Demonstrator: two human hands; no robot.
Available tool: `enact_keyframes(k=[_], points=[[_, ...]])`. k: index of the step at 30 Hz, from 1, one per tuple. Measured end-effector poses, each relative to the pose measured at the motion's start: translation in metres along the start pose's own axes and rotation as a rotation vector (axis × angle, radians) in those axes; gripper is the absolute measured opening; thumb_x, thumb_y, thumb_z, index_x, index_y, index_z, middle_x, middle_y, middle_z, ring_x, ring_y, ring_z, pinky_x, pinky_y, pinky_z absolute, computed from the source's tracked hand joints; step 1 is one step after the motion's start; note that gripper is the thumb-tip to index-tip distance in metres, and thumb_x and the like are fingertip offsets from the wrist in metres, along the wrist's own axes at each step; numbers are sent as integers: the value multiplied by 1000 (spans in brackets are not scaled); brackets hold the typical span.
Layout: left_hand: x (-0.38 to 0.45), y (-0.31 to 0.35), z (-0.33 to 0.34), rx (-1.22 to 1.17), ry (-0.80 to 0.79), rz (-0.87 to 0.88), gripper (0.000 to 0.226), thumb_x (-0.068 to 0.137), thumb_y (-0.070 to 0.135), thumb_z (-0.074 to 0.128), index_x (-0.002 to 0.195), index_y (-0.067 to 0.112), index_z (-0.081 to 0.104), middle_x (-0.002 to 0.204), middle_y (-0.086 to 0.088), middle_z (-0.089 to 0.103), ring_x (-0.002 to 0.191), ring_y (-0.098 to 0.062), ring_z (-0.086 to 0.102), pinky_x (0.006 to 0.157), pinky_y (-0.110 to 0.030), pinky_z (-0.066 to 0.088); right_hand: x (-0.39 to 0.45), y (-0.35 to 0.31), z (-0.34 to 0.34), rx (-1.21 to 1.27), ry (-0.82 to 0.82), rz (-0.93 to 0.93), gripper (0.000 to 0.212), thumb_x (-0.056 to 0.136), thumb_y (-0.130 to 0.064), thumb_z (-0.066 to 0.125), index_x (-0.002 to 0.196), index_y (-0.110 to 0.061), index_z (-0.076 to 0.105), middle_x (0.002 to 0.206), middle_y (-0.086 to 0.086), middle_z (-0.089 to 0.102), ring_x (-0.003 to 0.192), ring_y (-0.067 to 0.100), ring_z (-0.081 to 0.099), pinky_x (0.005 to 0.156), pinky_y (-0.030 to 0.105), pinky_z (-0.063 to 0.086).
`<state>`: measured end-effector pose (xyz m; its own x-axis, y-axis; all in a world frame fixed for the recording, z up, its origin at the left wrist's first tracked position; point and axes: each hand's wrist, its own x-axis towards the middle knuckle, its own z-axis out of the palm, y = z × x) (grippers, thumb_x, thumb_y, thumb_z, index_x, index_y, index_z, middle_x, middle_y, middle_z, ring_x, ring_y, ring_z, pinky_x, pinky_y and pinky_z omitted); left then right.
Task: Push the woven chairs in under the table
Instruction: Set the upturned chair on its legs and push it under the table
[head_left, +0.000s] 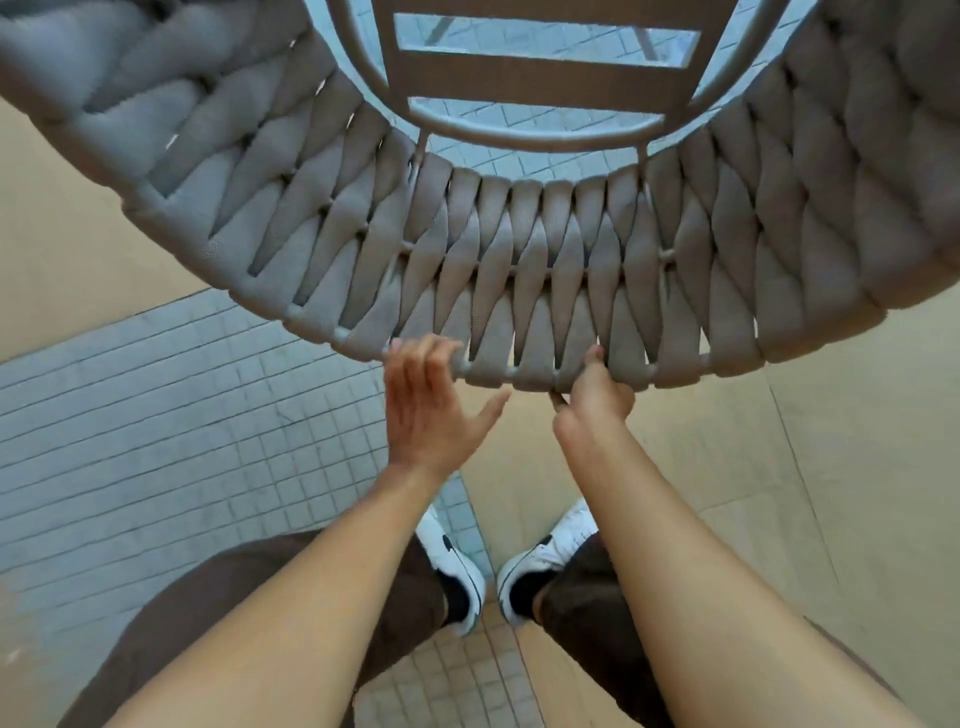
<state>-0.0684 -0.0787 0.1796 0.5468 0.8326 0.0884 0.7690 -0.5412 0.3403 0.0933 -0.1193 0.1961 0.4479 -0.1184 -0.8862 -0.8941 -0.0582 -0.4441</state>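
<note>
Both hands meet the top rail of the woven chair's (519, 249) curved backrest, side by side near its middle: the right hand (597, 395) is curled around the rail with the thumb up over the webbing, while the left hand (431, 400) is spread flat, only its fingertips (421, 348) touching the rim. Gripping at the centre probably keeps the push straight rather than swinging the chair. Beyond the hands lies the slatted seat (540, 67); no table is clearly visible past it, so progress is hard to judge.
</note>
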Motion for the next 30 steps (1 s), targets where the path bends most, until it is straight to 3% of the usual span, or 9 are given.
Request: enact_keyframes(k=[2,4,10,15,19,22,26,28,30], points=[[12,2,-25,185,-244,230,96,71,61,76,143,10,39,143,-15,43,141,-36,34,121,-55,17,-23,-14,-7,6,5,28,18,97,-24,70,99,-19,53,94,-1,61,85,20,65,91,54,57],[25,12,-44,352,-415,308,102,71,51,78,153,15,28,157,-12,34,151,-35,20,123,-57,8,-46,-28,-13,4,4,29,17,98,-22,68,105,-18,53,94,-2,62,83,18,64,92,55,56],[70,36,-99,543,-643,355,89,91,12,53,161,15,-3,169,-12,-1,154,-40,-4,118,-68,5,-116,-67,-25,1,19,19,27,98,-20,68,117,-15,50,116,7,65,102,27,67,93,54,56],[100,46,-138,531,-748,362,89,90,-7,43,159,11,-9,168,-14,-10,153,-42,-4,115,-73,8,-168,-84,-25,-62,0,-141,31,93,-12,71,115,-11,50,116,7,62,97,22,67,91,45,57],[131,47,-165,539,-779,384,90,89,-11,44,159,12,-8,169,-13,-9,153,-41,-3,116,-72,9,-208,-95,-29,-774,147,-828,93,74,-19,82,150,-8,29,147,12,29,132,34,39,111,45,31],[157,49,-184,509,-807,413,86,92,-8,44,160,12,-3,169,-12,-5,154,-41,0,116,-72,11,-224,-116,-11,-1356,-58,-1400,115,64,-27,83,158,-15,19,161,17,17,150,36,15,122,53,8],[197,44,-218,536,-852,478,81,94,1,47,160,13,2,169,-11,1,153,-40,8,114,-71,18,-216,-150,40,-2064,-327,-1361,121,73,-52,81,160,-14,7,168,17,7,155,34,-7,122,57,-5],[221,40,-237,547,-884,521,79,94,7,50,160,14,8,169,-11,6,152,-39,16,112,-69,25,-214,-161,62,-2157,-364,-1293,100,80,-63,69,156,-15,24,163,15,26,154,32,11,122,56,4],[248,35,-255,538,-883,586,70,92,12,52,155,15,21,164,-11,23,143,-36,34,105,-63,38,-217,-170,81,-2105,-399,-1323,70,82,-61,62,137,-20,49,139,9,53,134,30,46,107,47,33]])
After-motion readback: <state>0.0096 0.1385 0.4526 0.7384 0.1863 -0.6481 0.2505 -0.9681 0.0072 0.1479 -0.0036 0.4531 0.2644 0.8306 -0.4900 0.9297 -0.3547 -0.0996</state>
